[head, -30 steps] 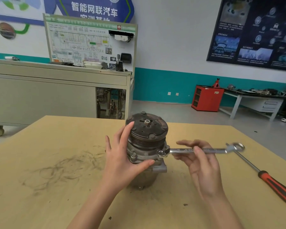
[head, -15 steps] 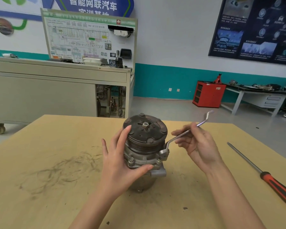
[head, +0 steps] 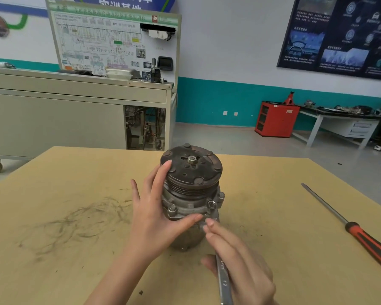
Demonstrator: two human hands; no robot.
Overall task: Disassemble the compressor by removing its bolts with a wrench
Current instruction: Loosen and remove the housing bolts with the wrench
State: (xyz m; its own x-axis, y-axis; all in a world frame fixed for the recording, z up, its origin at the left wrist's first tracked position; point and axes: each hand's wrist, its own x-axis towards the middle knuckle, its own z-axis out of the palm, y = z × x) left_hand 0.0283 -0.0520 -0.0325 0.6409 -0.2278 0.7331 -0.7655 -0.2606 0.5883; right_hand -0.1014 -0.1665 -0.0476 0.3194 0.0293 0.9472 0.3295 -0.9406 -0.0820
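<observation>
A grey metal compressor (head: pixel 191 190) stands upright on the wooden table (head: pixel 75 216), its dark pulley face with a centre nut on top. Bolts ring its flange; one sits at the front left (head: pixel 172 208) and one at the front right (head: pixel 211 204). My left hand (head: pixel 154 219) wraps the compressor's left side, thumb across the front of the flange. My right hand (head: pixel 235 258) grips a silver wrench (head: pixel 223 280), whose handle points down toward me. The wrench head lies hidden behind my fingers, close under the flange.
A long screwdriver (head: pixel 348 225) with a red and black handle lies on the table to the right. Dark scuff marks cover the table's left part. Beyond the table stand a grey training bench (head: pixel 53 119), a red cabinet (head: pixel 276 118) and a workbench (head: pixel 343 122).
My right hand has swung the wrench from pointing right, through up and away, round to pointing down toward me in front of the compressor. My left hand stays on the compressor.
</observation>
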